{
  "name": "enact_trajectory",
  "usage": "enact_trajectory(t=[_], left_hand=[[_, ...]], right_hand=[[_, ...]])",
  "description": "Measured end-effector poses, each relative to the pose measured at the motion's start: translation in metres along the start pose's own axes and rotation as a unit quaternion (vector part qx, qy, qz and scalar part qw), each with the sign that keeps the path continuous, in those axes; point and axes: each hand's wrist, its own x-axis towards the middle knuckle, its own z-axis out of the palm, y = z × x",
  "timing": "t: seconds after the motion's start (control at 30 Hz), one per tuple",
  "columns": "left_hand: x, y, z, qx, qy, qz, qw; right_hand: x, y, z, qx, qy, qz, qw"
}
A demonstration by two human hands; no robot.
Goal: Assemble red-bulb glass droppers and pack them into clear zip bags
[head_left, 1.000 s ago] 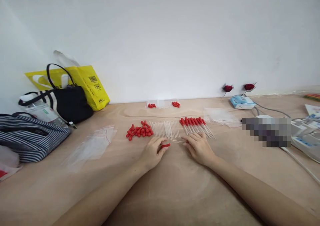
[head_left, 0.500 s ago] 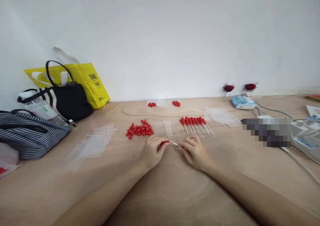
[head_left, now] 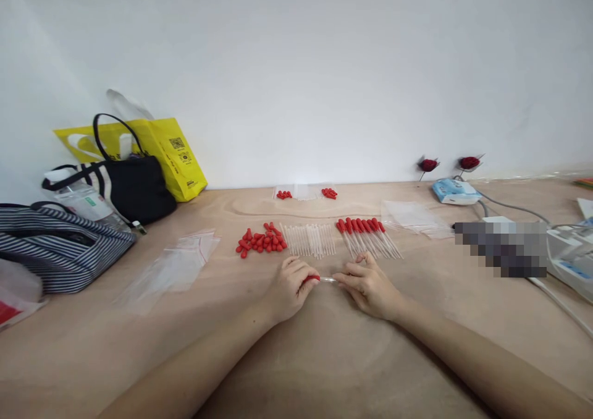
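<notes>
Between finger and thumb, my left hand (head_left: 291, 289) pinches a red rubber bulb (head_left: 312, 278). A clear tube (head_left: 328, 279) joins it on the right, and my right hand (head_left: 368, 288) pinches the tube's other end. Just beyond my left hand lies a pile of red bulbs (head_left: 262, 241). A row of clear tubes (head_left: 309, 240) is beside it. Further right, several tubes with red bulbs on their ends (head_left: 368, 237) lie side by side, beyond my right hand.
Clear zip bags (head_left: 178, 261) lie at the left, others (head_left: 412, 216) at the right. Small bags with red bulbs (head_left: 301, 192) are by the wall. Striped (head_left: 69, 246), black (head_left: 139, 190) and yellow bags (head_left: 185, 165) stand left; a tissue pack (head_left: 456, 191) and cables are right.
The bulb and tube between my hands have come slightly nearer to me and now lie level, with bulb and tube in line. The whole view has shifted a little.
</notes>
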Motion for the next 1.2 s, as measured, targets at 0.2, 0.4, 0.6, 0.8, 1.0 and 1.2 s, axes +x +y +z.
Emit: enact_trajectory(t=[0.2, 0.4, 0.6, 0.8, 1.0, 1.2], left_hand=[[-0.005, 0.004, 0.001, 0.071, -0.011, 0.048, 0.996], [-0.005, 0.005, 0.001, 0.071, -0.021, 0.069, 0.995], [-0.005, 0.004, 0.002, 0.067, -0.029, 0.069, 0.995], [-0.003, 0.006, 0.001, 0.065, -0.039, 0.075, 0.994], [-0.002, 0.004, -0.001, 0.048, -0.043, 0.045, 0.997], [-0.002, -0.006, -0.005, 0.036, -0.021, 0.003, 0.999]], right_hand=[[0.002, -0.004, -0.002, -0.032, 0.018, -0.008, 0.999], [0.004, -0.012, 0.002, -0.015, 0.020, 0.015, 1.000], [0.003, -0.012, 0.008, 0.006, 0.006, 0.025, 1.000], [0.005, -0.013, 0.011, 0.016, 0.004, 0.029, 0.999], [0.008, -0.011, 0.007, 0.014, -0.006, 0.032, 0.999], [0.011, -0.010, -0.005, -0.034, -0.035, 0.037, 0.998]])
